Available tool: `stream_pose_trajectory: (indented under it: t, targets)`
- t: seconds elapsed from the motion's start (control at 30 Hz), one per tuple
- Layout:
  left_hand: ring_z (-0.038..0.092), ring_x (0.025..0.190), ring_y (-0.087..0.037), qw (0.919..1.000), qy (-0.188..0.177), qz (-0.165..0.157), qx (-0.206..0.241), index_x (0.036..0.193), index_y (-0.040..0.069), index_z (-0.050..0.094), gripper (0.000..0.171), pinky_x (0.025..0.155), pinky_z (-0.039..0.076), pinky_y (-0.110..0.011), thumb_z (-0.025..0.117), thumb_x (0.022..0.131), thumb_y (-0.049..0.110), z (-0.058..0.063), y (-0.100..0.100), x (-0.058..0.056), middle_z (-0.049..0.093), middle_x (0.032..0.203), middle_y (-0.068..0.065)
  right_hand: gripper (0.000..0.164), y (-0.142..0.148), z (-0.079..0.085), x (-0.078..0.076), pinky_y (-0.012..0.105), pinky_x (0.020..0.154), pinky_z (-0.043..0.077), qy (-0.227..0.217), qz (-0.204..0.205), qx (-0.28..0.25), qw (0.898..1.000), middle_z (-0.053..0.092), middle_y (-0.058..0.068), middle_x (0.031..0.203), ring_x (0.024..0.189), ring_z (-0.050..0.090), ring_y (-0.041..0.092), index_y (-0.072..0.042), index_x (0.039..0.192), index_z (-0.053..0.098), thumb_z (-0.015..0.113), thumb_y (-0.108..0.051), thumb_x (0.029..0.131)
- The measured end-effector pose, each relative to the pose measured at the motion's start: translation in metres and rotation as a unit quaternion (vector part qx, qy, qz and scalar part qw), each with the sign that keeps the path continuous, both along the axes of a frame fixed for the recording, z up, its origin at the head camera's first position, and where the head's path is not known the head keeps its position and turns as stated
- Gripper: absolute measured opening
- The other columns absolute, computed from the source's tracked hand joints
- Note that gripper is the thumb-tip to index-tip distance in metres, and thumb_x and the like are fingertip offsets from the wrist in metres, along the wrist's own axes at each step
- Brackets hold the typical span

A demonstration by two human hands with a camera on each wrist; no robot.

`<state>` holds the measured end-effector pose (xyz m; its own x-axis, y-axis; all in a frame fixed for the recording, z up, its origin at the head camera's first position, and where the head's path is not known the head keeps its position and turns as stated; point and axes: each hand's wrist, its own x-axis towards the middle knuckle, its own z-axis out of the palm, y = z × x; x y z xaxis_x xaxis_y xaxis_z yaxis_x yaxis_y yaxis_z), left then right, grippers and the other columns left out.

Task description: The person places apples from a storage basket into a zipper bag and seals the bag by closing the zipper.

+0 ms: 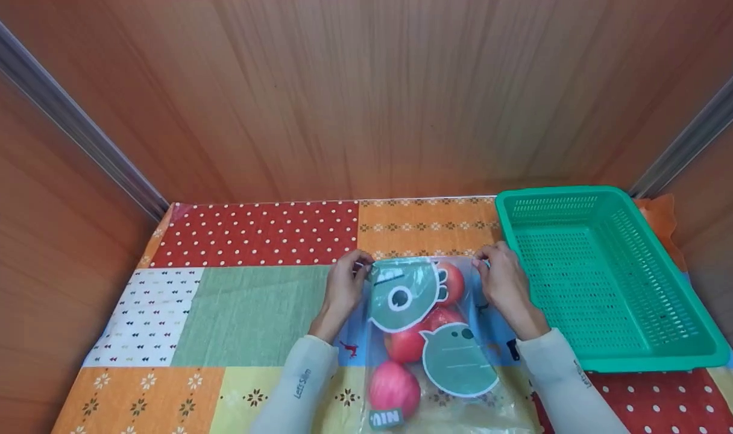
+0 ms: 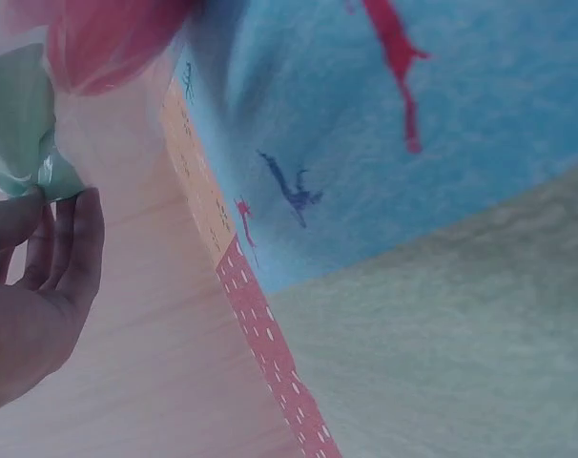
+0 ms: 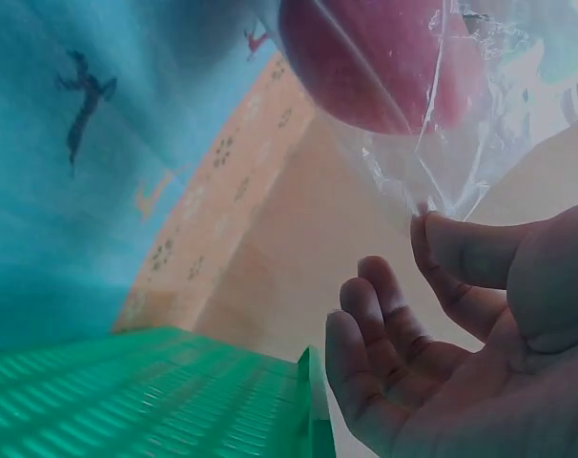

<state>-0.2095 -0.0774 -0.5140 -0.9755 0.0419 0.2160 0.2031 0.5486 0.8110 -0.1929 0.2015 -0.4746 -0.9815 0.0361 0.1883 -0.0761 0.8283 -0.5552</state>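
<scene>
A clear plastic bag [image 1: 430, 416] with green cartoon animal shapes printed on it lies in front of the person. Inside it are several round red and pink fruits; one pink fruit [image 1: 394, 389] sits near the bottom left, behind a small label. My left hand [image 1: 344, 283] pinches the bag's top left corner between thumb and fingers. At the top right corner, my right hand [image 1: 504, 283] pinches the plastic with thumb and forefinger, its other fingers loosely bent, as the right wrist view shows. A red fruit [image 3: 380, 67] hangs in the bag close above that pinch.
A green perforated plastic basket [image 1: 583, 289] stands just right of the right hand. The patchwork cloth [image 1: 252, 313] covers the table. Wooden panels [image 1: 366, 102] enclose the back and both sides. Something orange [image 1: 662, 226] pokes out behind the basket's right side.
</scene>
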Motion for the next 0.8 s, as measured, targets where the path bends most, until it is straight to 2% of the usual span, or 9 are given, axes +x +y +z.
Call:
stream_pose_trajectory:
  t: [0.23,0.4,0.63,0.8]
  targets:
    - [0.058,0.073,-0.012,0.9997,0.02,0.005,0.01,0.09,0.012,0.063,0.012,0.067,0.051,-0.027,0.059,0.088,0.001,0.009,0.003,-0.017,0.06,0.085,0.001,0.01,-0.002,0.007,-0.017,0.044,0.064,0.046,-0.008,-0.016,0.02,1.0,0.051,0.013,0.092,0.086,0.051,0.03,-0.002,0.087,0.065,0.058,-0.009,0.09]
    - [0.057,0.073,-0.011,0.9998,0.016,0.013,-0.005,0.09,0.012,0.063,0.013,0.066,0.05,-0.026,0.058,0.088,0.001,0.007,0.006,-0.024,0.06,0.085,0.002,0.011,-0.003,0.005,-0.025,0.046,0.069,0.046,-0.019,-0.028,0.038,0.999,0.051,0.014,0.093,0.087,0.05,0.031,0.0,0.089,0.066,0.059,-0.008,0.089]
    - [0.058,0.078,-0.011,0.9997,-0.002,0.019,-0.016,0.09,0.012,0.064,0.014,0.071,0.051,-0.027,0.058,0.088,0.0,0.001,0.009,-0.027,0.061,0.086,0.002,0.012,-0.005,-0.004,-0.031,0.046,0.073,0.043,-0.045,-0.026,0.073,0.996,0.054,0.017,0.093,0.087,0.051,0.033,0.002,0.092,0.067,0.057,-0.005,0.089]
    - [0.059,0.083,-0.013,0.9999,0.004,0.007,-0.008,0.094,0.01,0.064,0.015,0.076,0.051,-0.029,0.056,0.089,-0.001,-0.002,0.01,-0.024,0.061,0.09,0.0,0.017,-0.007,-0.007,-0.029,0.047,0.076,0.042,-0.058,-0.019,0.099,0.993,0.056,0.018,0.095,0.089,0.053,0.034,0.002,0.1,0.064,0.053,-0.007,0.091]
